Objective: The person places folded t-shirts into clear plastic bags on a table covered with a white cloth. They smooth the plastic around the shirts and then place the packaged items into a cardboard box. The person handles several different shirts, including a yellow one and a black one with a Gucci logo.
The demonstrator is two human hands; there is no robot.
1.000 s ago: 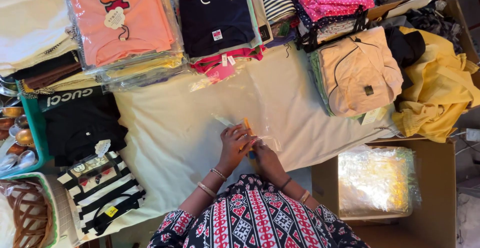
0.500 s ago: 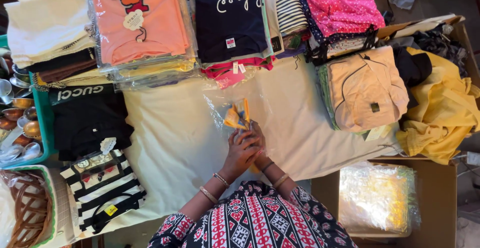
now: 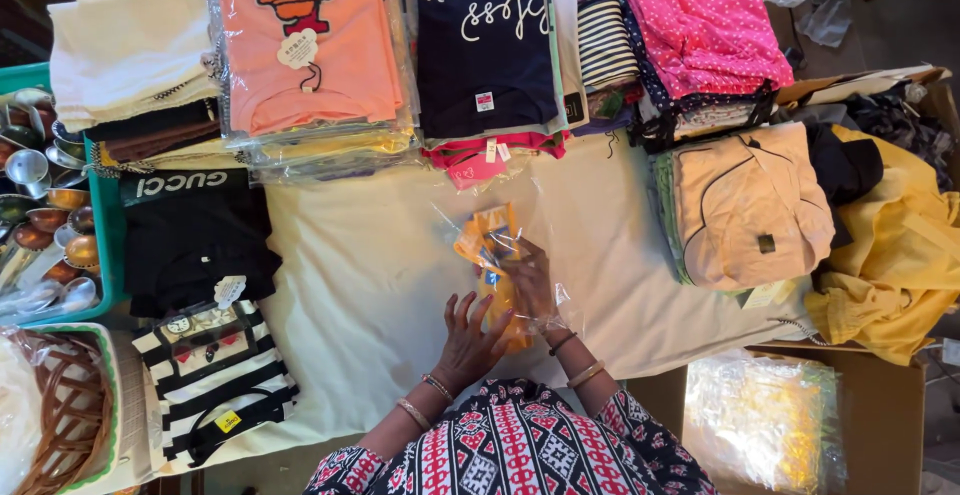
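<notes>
At the far left a green tray holds shiny metal bowls, with a wicker basket below it, and beside them lie a folded black garment and a black-and-white striped top. Along the back of the cream-covered desk sit stacks of bagged clothes: a salmon cartoon-print shirt, then a navy shirt with white script. In the middle, the left hand lies with fingers spread, pressing the near end of an orange garment in a clear plastic bag; its grip is open, flat against the packet. The right hand is inside or under the crinkled plastic, fingers curled on the bag's edge, a closed grip. Compared with half a second ago, the packet has been laid lower and longer across the cloth, and the left hand has moved from clutching to flattening, which reads as smoothing the bagged piece. Further right are a pink dotted pile, a beige folded jacket, yellow fabric and a cardboard box of glossy bags.
</notes>
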